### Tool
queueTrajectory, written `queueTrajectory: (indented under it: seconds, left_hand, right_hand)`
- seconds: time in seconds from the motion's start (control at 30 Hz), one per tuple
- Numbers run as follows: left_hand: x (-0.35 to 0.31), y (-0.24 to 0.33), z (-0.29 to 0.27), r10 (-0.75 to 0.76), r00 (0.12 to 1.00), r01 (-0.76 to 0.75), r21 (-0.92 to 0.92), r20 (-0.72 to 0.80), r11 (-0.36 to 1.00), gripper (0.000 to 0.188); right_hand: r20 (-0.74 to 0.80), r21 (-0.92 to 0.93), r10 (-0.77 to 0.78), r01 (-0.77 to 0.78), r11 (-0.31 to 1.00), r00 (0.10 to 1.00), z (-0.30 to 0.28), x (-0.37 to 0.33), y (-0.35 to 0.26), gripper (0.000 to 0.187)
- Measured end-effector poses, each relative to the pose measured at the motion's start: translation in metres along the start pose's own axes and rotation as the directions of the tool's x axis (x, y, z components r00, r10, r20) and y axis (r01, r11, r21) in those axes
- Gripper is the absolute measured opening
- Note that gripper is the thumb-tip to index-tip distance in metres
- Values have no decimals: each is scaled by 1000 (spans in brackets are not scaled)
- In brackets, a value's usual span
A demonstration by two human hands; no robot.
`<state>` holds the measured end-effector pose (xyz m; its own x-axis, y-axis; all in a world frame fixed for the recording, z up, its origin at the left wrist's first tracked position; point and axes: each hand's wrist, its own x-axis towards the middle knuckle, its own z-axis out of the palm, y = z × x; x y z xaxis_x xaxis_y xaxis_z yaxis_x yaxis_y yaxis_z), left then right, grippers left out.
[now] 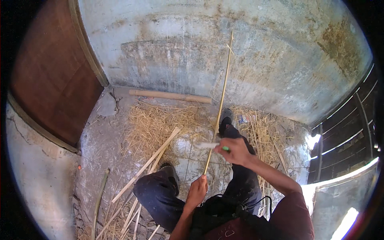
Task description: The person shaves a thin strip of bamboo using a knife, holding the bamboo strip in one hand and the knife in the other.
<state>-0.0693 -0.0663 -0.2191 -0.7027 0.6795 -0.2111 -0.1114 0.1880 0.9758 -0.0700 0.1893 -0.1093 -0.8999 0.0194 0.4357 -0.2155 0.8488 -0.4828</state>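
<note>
A long, thin bamboo strip (226, 76) slants up and away from my lap, its far end in front of the wall. My left hand (197, 191) is closed around its near end. Farther up the strip, my right hand (235, 151) grips a knife by its green handle. The pale knife blade (207, 145) points left across the strip and is blurred. Whether the edge bites into the bamboo I cannot tell. A small sliver (230, 49) sticks out sideways near the strip's far end.
Piles of straw-coloured shavings (154, 124) cover the floor on both sides of my legs. Several split bamboo pieces (148, 163) lie to the left, beside a green stick (100, 204). A bamboo pole (170, 95) rests along the wall's foot. A brown door (52, 72) stands far left.
</note>
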Motion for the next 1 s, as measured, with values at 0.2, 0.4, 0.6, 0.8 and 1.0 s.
queueTrajectory:
  seconds: [0.2,0.4,0.6,0.8,1.0]
  left_hand:
    - [-6,45,-5,-36,999,41,162,-39,986,42]
    - [-7,38,-5,8,998,1,162,-57,987,43]
    - [-9,47,-5,19,998,-18,13,-58,1000,45]
    - [-9,30,-5,-98,995,102,-199,31,975,50]
    - [-9,40,-14,-206,965,252,-360,163,898,53]
  right_hand:
    - [6,82,108,-109,991,994,12,-24,-3,19]
    - [90,47,-26,22,999,996,17,-31,-14,19]
    - [13,48,8,-9,999,1000,18,-27,-10,19]
    - [102,30,-59,56,998,993,16,-33,-20,17]
    - [39,78,-48,44,996,998,24,-44,-10,16]
